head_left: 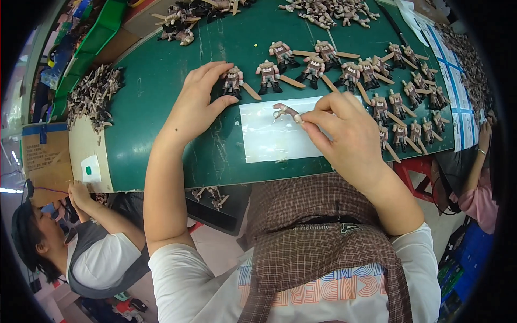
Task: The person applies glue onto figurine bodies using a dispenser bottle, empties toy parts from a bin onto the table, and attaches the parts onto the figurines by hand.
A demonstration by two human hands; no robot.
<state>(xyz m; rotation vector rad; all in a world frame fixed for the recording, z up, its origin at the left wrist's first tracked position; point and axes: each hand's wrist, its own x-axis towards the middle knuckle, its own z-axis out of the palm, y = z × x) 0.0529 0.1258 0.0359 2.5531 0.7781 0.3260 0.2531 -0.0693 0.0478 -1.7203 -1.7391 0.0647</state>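
Observation:
My right hand pinches a small toy figure's arm between thumb and fingertips, above a white sheet. The arm is brownish with pale ends and points left. My left hand curls round a headless toy figure, fingertips at its top and thumb near its feet. That figure has a brown torso and dark boots, and a flat tan stick juts from it. Beside it stand similar toy figures in rows, many with tan sticks, stretching to the right.
Loose parts lie in heaps at the far edge and on the left of the green table. A green bin and a cardboard box stand at left. Co-workers sit to the left and right.

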